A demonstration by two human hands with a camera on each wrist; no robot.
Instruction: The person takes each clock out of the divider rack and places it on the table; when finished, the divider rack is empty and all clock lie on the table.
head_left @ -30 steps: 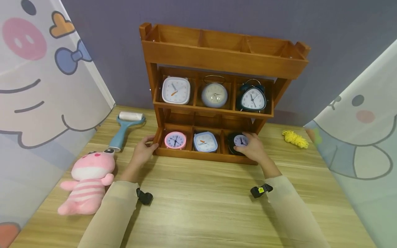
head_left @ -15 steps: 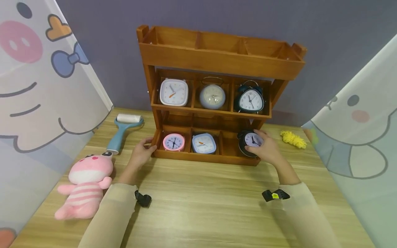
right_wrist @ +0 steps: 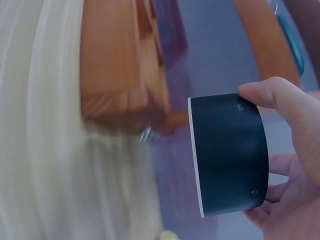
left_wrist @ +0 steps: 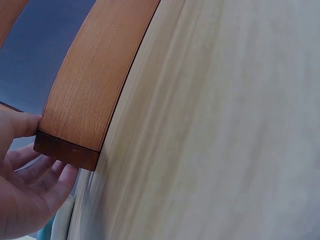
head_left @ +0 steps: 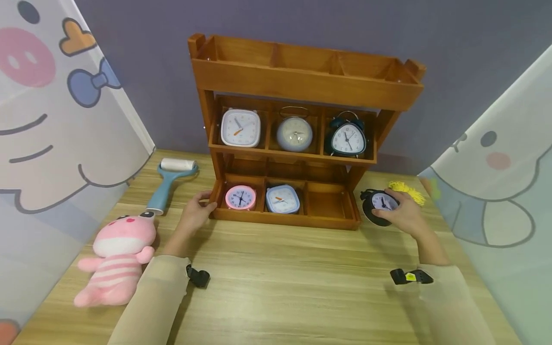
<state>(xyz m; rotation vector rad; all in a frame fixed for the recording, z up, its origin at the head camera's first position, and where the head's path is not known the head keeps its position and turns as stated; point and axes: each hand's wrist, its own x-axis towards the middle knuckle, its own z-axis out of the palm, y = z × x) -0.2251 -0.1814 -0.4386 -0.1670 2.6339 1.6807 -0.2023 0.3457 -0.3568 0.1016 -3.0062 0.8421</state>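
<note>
My right hand (head_left: 405, 211) holds a round black alarm clock (head_left: 378, 206) beside the right end of a wooden shelf rack (head_left: 302, 88). In the right wrist view the clock's dark side (right_wrist: 230, 155) sits between thumb and fingers, apart from the rack. My left hand (head_left: 196, 212) grips the left end of the rack's bottom tray, thumb and fingers around its corner (left_wrist: 67, 150). A pink clock (head_left: 240, 197) and a blue-rimmed clock (head_left: 282, 199) lie in that tray; its right compartment (head_left: 327, 199) is bare. Above sit a white square clock (head_left: 240, 128), a grey round one (head_left: 294, 133) and a dark-green triangular one (head_left: 348, 139).
To the left lie a blue-handled lint roller (head_left: 164, 189) and a pink striped plush frog (head_left: 118, 258). Yellow yarn (head_left: 407, 191) lies behind my right hand. The rack's top tray (head_left: 304, 57) has three compartments. Cartoon-printed panels (head_left: 504, 158) stand at both sides.
My right hand has lifted the black alarm clock out of the bottom tray's right compartment and carried it rightward past the rack's end. My left hand has kept its place on the rack.
</note>
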